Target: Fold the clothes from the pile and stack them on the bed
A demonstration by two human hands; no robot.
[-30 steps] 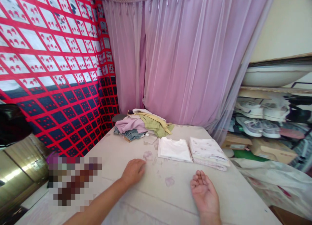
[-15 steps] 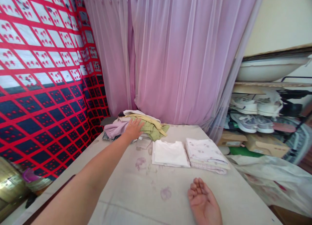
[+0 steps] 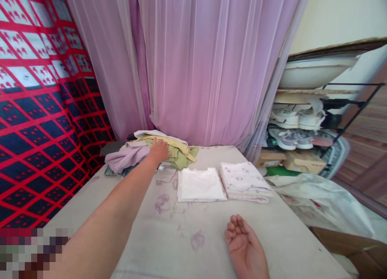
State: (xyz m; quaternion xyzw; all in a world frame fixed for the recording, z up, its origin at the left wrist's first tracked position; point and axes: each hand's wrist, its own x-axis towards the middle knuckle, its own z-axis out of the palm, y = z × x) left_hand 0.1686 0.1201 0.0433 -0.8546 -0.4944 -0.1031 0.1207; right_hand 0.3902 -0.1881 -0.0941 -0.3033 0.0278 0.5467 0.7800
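Note:
My left hand [image 3: 160, 151] reaches far over the bed and rests on a green garment [image 3: 180, 159] in a loose clothes pile. Its fingers are bent into the cloth, their tips partly hidden. A yellow garment [image 3: 173, 142] and a white one lie behind, and a lilac garment [image 3: 128, 157] sits left of my wrist. My right hand [image 3: 244, 242] lies palm up near the front, fingers loosely curled, holding nothing. Ahead of it are a folded white shirt [image 3: 202, 185] and, to the right, a stack of folded printed cloths [image 3: 244, 179].
A pale sheet with flower prints [image 3: 178, 238] covers the bed. Lilac curtains [image 3: 193, 69] hang behind, and a red-and-black patterned cloth [image 3: 48, 121] hangs left. At right stand a shoe rack with sneakers [image 3: 290, 138], a clear plastic bag [image 3: 326, 202] and a cardboard box [image 3: 350, 246].
The view has shifted to the right and slightly down. My left hand's fingers were spread over the pile and are now drawn in on the green garment. The right hand keeps its pose.

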